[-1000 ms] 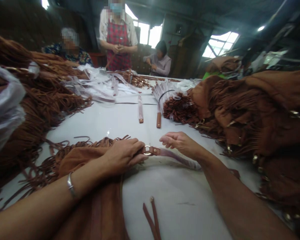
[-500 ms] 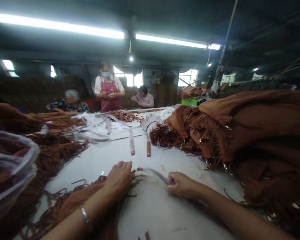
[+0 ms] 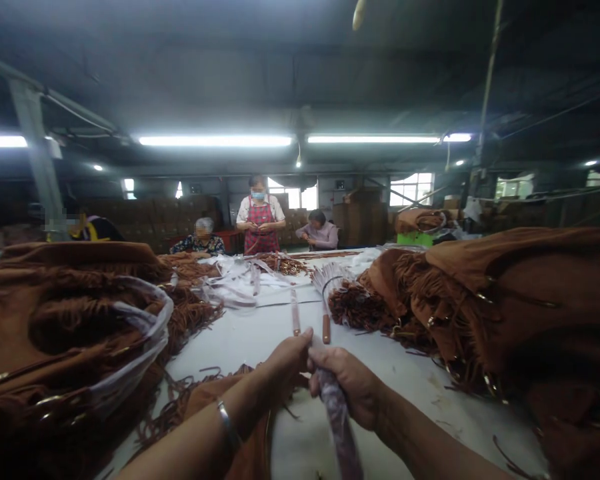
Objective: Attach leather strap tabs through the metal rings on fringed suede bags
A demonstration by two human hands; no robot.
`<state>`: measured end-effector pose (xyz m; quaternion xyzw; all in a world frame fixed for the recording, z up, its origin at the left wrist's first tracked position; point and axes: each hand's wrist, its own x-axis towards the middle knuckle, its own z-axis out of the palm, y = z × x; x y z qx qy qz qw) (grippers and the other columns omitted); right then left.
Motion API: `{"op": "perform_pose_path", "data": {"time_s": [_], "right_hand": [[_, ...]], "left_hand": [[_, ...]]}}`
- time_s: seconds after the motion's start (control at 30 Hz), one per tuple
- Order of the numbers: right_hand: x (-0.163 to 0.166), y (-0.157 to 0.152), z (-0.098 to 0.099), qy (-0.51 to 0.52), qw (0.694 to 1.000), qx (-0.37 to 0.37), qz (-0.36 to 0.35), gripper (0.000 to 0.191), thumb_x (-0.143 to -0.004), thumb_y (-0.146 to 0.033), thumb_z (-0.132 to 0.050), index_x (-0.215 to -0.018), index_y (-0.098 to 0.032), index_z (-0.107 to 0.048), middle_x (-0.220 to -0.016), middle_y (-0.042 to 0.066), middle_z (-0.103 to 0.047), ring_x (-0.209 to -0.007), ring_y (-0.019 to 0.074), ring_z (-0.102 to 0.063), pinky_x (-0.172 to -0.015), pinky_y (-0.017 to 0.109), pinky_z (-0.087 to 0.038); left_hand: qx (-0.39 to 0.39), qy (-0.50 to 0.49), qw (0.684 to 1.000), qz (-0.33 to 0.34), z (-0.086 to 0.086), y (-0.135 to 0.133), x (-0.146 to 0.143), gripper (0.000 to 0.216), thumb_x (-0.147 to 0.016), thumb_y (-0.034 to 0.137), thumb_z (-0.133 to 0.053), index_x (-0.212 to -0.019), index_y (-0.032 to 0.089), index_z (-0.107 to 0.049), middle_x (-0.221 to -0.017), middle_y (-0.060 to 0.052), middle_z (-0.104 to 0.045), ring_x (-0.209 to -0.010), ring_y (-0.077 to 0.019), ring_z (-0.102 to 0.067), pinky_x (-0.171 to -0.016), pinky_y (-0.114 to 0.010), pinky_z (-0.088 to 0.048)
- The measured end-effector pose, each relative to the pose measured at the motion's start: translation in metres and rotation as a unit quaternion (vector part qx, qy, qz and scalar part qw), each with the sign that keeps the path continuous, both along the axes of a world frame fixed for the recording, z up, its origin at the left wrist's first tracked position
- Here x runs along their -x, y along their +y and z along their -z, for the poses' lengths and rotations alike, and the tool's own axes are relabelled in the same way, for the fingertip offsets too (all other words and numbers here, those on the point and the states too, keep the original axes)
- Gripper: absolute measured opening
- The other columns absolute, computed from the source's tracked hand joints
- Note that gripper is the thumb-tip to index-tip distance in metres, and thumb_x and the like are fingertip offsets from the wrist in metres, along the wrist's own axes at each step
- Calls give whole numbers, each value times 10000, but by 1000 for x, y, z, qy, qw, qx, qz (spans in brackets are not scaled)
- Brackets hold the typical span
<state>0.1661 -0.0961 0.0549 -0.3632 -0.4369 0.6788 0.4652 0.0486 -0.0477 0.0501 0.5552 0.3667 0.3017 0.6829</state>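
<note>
Strap [image 3: 339,420] in crinkly clear plastic, long and flat, right before you over the table, your right hand [image 3: 353,383] curled tight round it; near end cut off by frame. Your left hand [image 3: 291,355] meets its top; can't tell if it grips, fingers hidden. Soft brown fringed piece [image 3: 247,437] mostly under your left forearm. Table [image 3: 405,373] smooth, white. Beyond: banded strap bundle [image 3: 353,300], co-workers, tube lights [image 3: 215,141], dim room.

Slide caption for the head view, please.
Right hand grips a plastic-wrapped strap, left hand beside it, over a white table between brown fringed heaps.
</note>
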Motion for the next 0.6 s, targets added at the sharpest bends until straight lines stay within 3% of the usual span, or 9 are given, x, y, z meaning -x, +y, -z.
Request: {"op": "perform_pose_path", "data": {"time_s": [0.13, 0.3, 0.37, 0.5, 0.6], "right_hand": [[-7, 18, 1, 35, 980, 17, 195, 187, -833, -306, -513, -733, -152, -476, -484, -26, -504, -374, 78, -452, -379, 169, -329], [8, 34, 19, 4, 959, -8, 283, 174, -865, -321, -400, -759, -184, -406, -517, -32, -484, -407, 91, -471, -435, 202, -406], [21, 36, 24, -29, 952, -31, 304, 196, -877, -368, -355, -795, -192, -388, -553, -23, -503, -424, 101, -486, -450, 220, -422], [25, 40, 28, -156, 939, -74, 297, 286, -897, -424, -282, -823, -188, -425, -572, 10, -542, -445, 136, -514, -446, 245, -409], [1, 36, 21, -290, 914, -101, 267, 244, -813, -392, -504, -733, -161, -501, -553, 57, -553, -556, 213, -577, -527, 305, -433]], "left_hand": [[79, -19, 997, 18, 2, -27, 16, 695, -659, 796, -447, -870, 135, -494, -772, -49, -569, -646, -176, -568, -554, -286, -441], [115, 20, 987, 113, 20, -83, 40, 677, -661, 753, -484, -902, 121, -515, -686, -91, -598, -525, -193, -568, -461, -275, -425], [134, 18, 984, 114, 21, -99, 45, 644, -658, 729, -480, -895, 130, -499, -629, -79, -590, -479, -176, -549, -418, -230, -381], [24, 54, 998, 15, 16, -103, 53, 428, -712, 585, -507, -800, 169, -459, -423, 64, -397, -292, -67, -276, -325, -167, -201], [-83, 188, 978, 16, 16, -84, 62, 307, -755, 464, -505, -716, 162, -474, -415, 65, -353, -312, -64, -249, -336, -176, -157]]}}
